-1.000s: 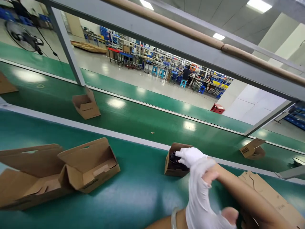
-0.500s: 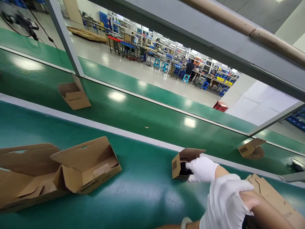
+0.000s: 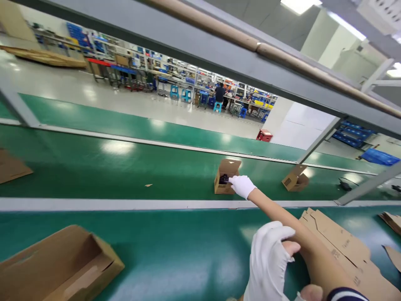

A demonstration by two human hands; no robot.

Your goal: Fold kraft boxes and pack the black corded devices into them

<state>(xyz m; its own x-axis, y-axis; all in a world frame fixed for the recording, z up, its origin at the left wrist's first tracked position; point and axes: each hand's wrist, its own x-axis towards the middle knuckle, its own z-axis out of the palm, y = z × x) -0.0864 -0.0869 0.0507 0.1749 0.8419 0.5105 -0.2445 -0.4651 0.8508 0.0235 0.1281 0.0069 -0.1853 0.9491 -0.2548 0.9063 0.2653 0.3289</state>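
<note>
My right hand (image 3: 242, 186), in a white glove, reaches out to a small open cardboard box (image 3: 224, 189) on the far green belt. Its fingers are closed on the box's right side wall at the opening. A black object (image 3: 224, 179) lies inside that box, partly hidden by the wall and my fingertips. Nearer to me, my left hand (image 3: 271, 255) hangs beside my right forearm, also gloved in white, with a bare thumb tip showing. Its fingers are loosely curled and apart from the thumb, with nothing visible in them.
A larger open carton (image 3: 103, 267) stands at lower left. Flattened cardboard (image 3: 341, 246) lies at right under my forearm. Another small box (image 3: 296, 179) and a black corded device (image 3: 345, 185) sit on the far belt. A white rail (image 3: 125, 204) divides the surfaces; a metal post (image 3: 369, 184) rises at right.
The small box has gone from the near green surface over the white rail onto the far belt, with my right hand at it. My left hand has come away from my right forearm. The view has shifted right.
</note>
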